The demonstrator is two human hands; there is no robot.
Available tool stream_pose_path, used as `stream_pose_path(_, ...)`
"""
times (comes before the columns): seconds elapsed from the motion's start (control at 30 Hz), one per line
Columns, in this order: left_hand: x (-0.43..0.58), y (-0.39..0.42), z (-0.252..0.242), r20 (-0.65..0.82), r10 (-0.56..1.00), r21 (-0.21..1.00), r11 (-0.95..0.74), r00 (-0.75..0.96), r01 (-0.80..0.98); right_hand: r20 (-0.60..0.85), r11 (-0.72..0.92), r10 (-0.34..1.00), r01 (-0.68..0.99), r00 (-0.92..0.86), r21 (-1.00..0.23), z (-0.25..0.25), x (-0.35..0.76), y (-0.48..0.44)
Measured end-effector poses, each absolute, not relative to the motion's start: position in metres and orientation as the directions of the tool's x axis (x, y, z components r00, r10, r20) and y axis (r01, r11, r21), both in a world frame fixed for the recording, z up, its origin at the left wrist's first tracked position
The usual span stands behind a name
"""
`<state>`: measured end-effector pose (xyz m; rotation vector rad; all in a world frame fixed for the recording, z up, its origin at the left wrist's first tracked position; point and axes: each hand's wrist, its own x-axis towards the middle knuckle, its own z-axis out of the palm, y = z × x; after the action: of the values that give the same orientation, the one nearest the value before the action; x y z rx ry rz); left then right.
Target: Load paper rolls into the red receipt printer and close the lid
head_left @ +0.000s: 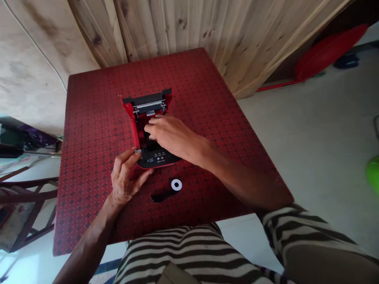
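Observation:
A small red and black printer (160, 158) stands on the table with its lid (149, 103) raised at the back. My left hand (126, 175) steadies its front left corner, fingertips on the side edge and thumb by the front edge. Over the open paper compartment is my right hand (166, 130), its fingers curled down inside. Whatever those fingers hold, if anything, is hidden. In front of the printer sits a small roll (176, 185) with a white ring-shaped end and a dark centre, and a black strip beside it.
The table (207, 98) has a red patterned cover and stands against a wooden plank wall (189, 27). A wooden chair (29, 221) is at the left. On the floor at the right are a red round object (328, 51) and a bright green item (373, 173).

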<state>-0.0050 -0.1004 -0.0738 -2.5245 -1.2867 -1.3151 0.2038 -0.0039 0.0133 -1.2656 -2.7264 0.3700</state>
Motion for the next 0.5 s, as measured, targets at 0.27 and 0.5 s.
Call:
stream_pose_path(0.27, -0.004, -0.105, -0.074, 0.665, 0.683, 0.366, -0.651, 0.303, 0.665, -0.2, 0.648, 0.721, 0.748, -0.664, -0.145, 0.02, 0.19, 0.009)
stream_pose_path(0.5, -0.004, -0.104, -0.076, 0.665, 0.681, 0.358, -0.651, 0.306, 0.67, 0.137, 0.611, 0.792, 0.766, -0.595, -0.203, 0.042, 0.215, -0.028)
